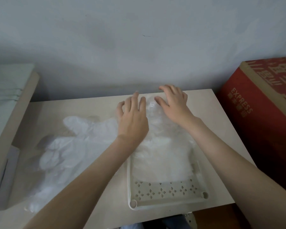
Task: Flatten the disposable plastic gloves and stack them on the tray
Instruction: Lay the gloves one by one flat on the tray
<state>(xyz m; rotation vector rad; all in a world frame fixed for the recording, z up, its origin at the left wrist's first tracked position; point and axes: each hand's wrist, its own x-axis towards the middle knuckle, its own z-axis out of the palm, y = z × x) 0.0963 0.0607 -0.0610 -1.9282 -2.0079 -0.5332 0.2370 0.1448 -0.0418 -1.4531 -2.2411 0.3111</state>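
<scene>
A pale beige laminate table (213, 123) stands pushed against a plain grey-blue wall (139, 47), and the light on it is dull and even. On its right half lies a cream plastic tray (168, 204) with diamond-shaped cut-outs along its near end. A layer of flattened clear plastic gloves (162, 156) rests on it and runs past its far end toward the wall. Both hands lie on that far part. The left hand (132, 118) is palm down with its fingers spread, and the right hand (173, 103) beside it has its fingers fanned and slightly arched, pressing rather than gripping. To the left, on the bare tabletop, sits a loose heap of crumpled clear plastic gloves (69, 149). A tall red cardboard box (257, 116) printed "EXPRESS" stands at the table's right edge, and a pale wooden board (12, 113) leans along the left.
</scene>
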